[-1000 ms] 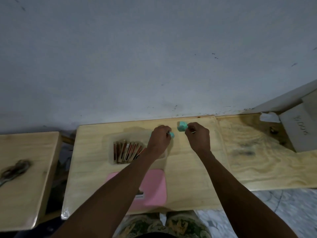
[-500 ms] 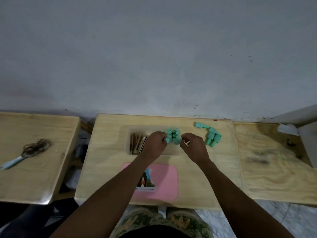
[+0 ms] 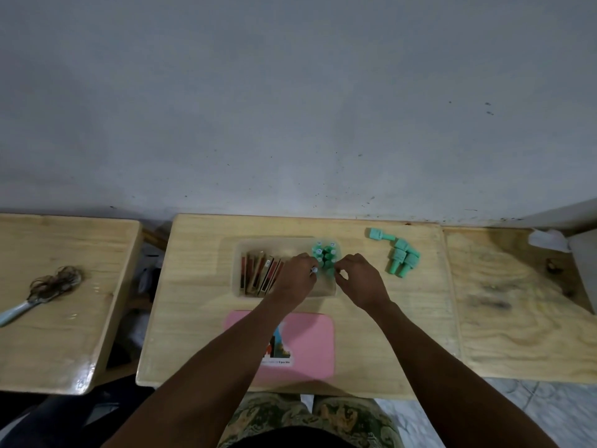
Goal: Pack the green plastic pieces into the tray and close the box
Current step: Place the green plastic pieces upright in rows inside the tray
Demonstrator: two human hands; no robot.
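A clear plastic tray point(image 3: 239, 253) sits on the middle wooden table, with brown and red cards point(image 3: 258, 273) in its left half. Several green plastic pieces point(image 3: 325, 253) stand upright in its right half. My left hand point(image 3: 295, 279) is over the tray's middle, fingers pinched on a small green piece point(image 3: 314, 270). Just right of that cluster, my right hand point(image 3: 358, 282) has its fingers curled; I cannot tell if it holds anything. More green pieces point(image 3: 402, 258) lie loose on the table to the right. The pink lid point(image 3: 310, 344) lies flat in front of the tray.
A second wooden table point(image 3: 58, 334) on the left carries a hairbrush point(image 3: 42, 294) tangled with hair. To the right is a plywood board point(image 3: 517, 312) with a crumpled white paper point(image 3: 547, 240) at its far corner. A grey wall rises behind the tables.
The view has swung down and left, bringing the loose pieces and the left table into sight. Both hands moved from the table's far edge to the tray's green cluster.
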